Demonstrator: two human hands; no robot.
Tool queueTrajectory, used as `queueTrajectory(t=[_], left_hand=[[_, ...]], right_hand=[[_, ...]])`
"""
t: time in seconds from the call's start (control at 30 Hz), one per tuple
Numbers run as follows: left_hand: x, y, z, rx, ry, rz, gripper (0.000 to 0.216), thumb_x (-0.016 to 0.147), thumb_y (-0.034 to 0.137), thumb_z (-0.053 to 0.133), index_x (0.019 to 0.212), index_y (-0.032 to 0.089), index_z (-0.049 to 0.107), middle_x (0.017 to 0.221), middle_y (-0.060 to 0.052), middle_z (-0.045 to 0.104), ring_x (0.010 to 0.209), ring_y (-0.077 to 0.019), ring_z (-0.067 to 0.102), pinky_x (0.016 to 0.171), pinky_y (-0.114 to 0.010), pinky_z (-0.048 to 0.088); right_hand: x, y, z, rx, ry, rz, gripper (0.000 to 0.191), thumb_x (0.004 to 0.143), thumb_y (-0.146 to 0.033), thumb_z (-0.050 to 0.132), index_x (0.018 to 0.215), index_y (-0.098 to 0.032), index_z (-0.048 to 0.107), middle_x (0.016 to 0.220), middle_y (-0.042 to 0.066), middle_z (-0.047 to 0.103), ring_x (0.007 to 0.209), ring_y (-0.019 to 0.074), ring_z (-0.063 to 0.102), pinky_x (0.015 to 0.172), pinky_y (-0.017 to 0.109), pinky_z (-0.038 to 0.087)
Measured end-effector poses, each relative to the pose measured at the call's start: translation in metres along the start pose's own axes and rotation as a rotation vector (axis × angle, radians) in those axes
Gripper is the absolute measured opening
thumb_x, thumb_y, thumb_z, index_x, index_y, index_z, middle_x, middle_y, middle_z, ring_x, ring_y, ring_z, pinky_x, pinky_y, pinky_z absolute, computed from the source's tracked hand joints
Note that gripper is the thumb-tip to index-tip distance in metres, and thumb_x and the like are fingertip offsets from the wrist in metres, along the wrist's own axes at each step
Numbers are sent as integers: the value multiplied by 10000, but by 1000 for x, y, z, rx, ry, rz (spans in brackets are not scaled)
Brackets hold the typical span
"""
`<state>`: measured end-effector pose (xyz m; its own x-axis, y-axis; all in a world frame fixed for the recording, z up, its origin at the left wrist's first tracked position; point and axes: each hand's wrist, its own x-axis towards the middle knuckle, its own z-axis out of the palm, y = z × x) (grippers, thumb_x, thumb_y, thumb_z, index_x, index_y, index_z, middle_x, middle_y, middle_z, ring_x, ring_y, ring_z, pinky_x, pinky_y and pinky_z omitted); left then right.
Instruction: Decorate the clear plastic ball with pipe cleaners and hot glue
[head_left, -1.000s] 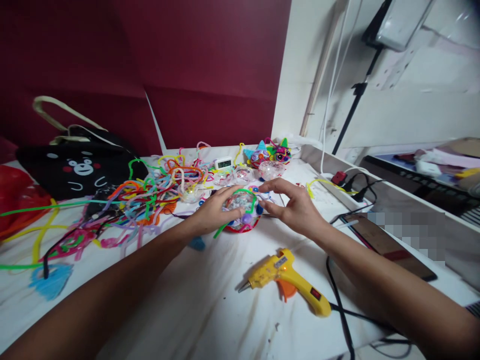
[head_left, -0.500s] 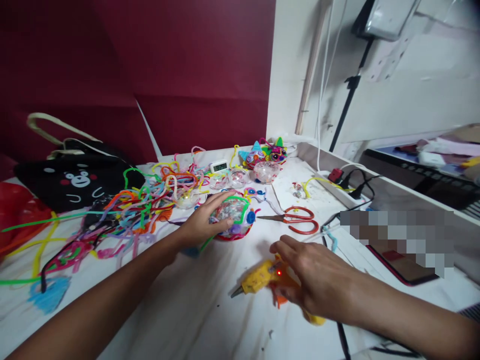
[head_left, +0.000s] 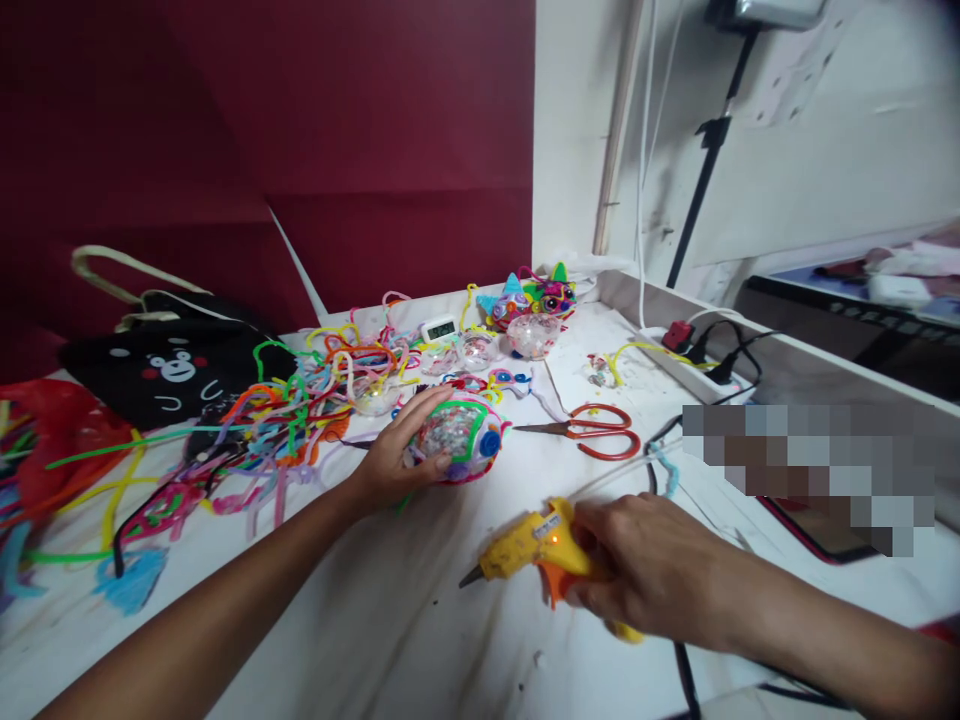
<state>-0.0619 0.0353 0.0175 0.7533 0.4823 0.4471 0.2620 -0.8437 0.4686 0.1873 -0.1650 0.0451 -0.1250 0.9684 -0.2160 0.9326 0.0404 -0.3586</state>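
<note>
My left hand point(head_left: 397, 455) is cupped round a clear glitter ball wrapped in coloured pipe cleaners point(head_left: 457, 440), which rests on the white table point(head_left: 420, 640). My right hand point(head_left: 652, 570) is closed round the handle of a yellow glue gun point(head_left: 529, 545). The gun lies low over the table with its nozzle pointing left and a small red light lit. Its black cord runs off toward the lower right.
Red-handled scissors point(head_left: 592, 432) lie right of the ball. A tangle of coloured pipe cleaners point(head_left: 285, 410) spreads to the left, by a black bear-face bag point(head_left: 176, 365). Further back stand a small clock point(head_left: 439, 328), clear balls point(head_left: 532, 335) and a colourful figure point(head_left: 536, 295). A power strip point(head_left: 697, 375) is at right.
My right hand left the ball, came down to the glue gun and closed on its handle. My left hand stayed on the ball and drew it slightly nearer.
</note>
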Motion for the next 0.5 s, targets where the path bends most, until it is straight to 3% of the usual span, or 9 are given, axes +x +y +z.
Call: queueTrajectory(t=[0.2,0.37,0.5], left_hand=[[-9,4,5,31,38,90,722,875,500,584,1499,244,327,1532,-139,369,1432,-350,321,1159,-516,319],[-12,4,10,48,60,178,737,874,435,605,1515,250,293,1556,-148,327,1418,-346,347,1163,-513,316],[-14,2,13,24,73,194,793,870,435,606,1537,241,224,1566,-158,307,1426,-352,328,1168,-518,301]], right_hand=[[-3,4,9,150,-1,-39,70,728,-247,606,786,-207,606,654,-8,631,505,96,442,505,250,239],[-3,5,11,210,8,26,62,712,-216,604,757,-204,562,628,-25,585,511,88,399,496,245,238],[4,13,17,453,-84,87,96,724,-233,622,759,-198,540,611,-41,541,542,88,419,490,223,280]])
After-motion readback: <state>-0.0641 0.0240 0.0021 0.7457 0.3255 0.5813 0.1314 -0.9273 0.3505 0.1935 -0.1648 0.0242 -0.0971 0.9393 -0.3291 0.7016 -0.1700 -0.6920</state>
